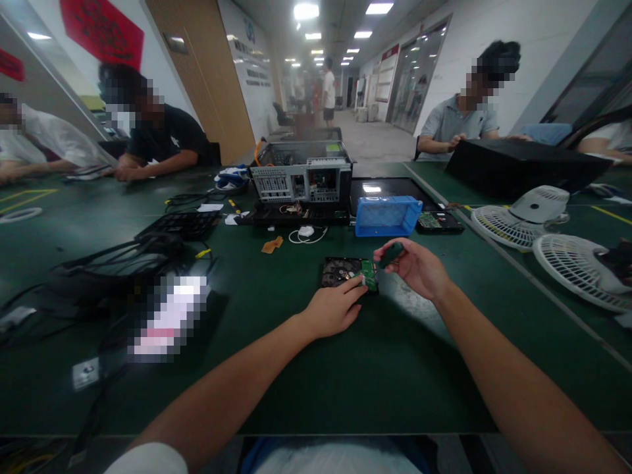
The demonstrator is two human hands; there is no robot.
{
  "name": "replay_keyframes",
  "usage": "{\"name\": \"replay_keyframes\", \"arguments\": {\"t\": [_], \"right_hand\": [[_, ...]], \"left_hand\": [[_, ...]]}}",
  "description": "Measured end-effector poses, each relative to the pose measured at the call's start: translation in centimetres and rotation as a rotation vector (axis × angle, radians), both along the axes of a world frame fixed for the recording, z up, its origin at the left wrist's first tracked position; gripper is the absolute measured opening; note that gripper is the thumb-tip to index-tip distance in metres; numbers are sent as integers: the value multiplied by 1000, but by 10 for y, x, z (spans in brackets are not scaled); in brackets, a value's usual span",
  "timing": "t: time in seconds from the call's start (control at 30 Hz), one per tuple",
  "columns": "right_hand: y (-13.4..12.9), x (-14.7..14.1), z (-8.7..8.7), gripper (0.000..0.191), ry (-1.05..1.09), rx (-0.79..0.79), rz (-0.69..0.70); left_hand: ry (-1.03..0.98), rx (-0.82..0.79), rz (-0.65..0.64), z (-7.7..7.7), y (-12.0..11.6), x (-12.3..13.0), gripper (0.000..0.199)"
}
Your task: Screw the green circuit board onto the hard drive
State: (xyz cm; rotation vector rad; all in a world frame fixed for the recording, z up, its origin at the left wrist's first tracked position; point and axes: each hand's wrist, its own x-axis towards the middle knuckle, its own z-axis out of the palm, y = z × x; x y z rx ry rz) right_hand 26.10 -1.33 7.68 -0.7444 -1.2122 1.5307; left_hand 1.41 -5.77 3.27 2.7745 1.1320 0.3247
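- Head view: a hard drive (pixel 340 271) lies on the green tabletop (pixel 276 382), in front of the person, with its green circuit board (pixel 368 268) facing up at the right end.
- The left hand (pixel 332 309) reaches onto the drive; its fingers are slightly apart, laid over the circuit board and the drive's near edge.
- The right hand (pixel 417 266) is just beside the drive's right end, its fingers clamped on a small dark green tool (pixel 392 254); the tool's tip is too unclear to tell whether it touches the drive.
- Beyond the drive are a white cable (pixel 320 237), brown scraps (pixel 272 245), a blue bin (pixel 388 218) and an opened computer case (pixel 301 183).
- To the right of the bin sits another flat device (pixel 439 222) with a visible green board; farther right are two white fans.
- Black cables (pixel 106 266) and a blurred bright screen (pixel 170 316) lie on the left.
- People sit at the far side.
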Motion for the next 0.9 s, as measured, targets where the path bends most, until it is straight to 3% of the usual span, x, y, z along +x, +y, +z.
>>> {"name": "replay_keyframes", "arguments": {"t": [0.3,0.5,0.9], "right_hand": [[0,-1,-3,30,-39,26,-28],[1,0,-4,18,-38,33,-114],[0,-2,-4,29,14,-19,4]], "left_hand": [[-4,8,-1,-1,0,0,51],[-9,13,1,0,0,-1,50],[-14,2,-4,1,0,-1,49]]}}
